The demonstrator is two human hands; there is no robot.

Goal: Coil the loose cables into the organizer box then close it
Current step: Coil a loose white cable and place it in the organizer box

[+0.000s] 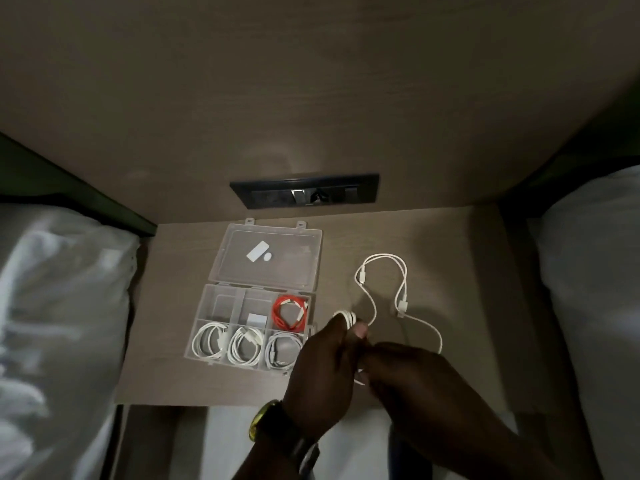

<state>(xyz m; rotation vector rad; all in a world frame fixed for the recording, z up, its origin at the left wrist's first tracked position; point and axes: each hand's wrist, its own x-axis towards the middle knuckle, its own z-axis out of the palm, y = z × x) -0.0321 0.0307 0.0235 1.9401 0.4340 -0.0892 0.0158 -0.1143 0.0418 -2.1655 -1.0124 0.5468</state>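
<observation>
A clear plastic organizer box (pixel 199 327) lies open on the small wooden table, its lid (pixel 273 261) folded back. Three white coiled cables fill its front compartments, and a red coiled cable (pixel 290 313) sits at the back right. A white adapter (pixel 257 320) rests in the back middle compartment. A white loose cable (pixel 401 292) snakes over the table right of the box. My left hand (pixel 325 368) is shut on several wound loops of this cable. My right hand (pixel 408 382) grips the same cable just beside it.
A dark socket panel (pixel 304 194) is set in the wall behind the table. White pillows lie at the left (pixel 59 306) and the right (pixel 595 289). The table's front edge (pixel 207 405) runs just below the box. A watch sits on my left wrist.
</observation>
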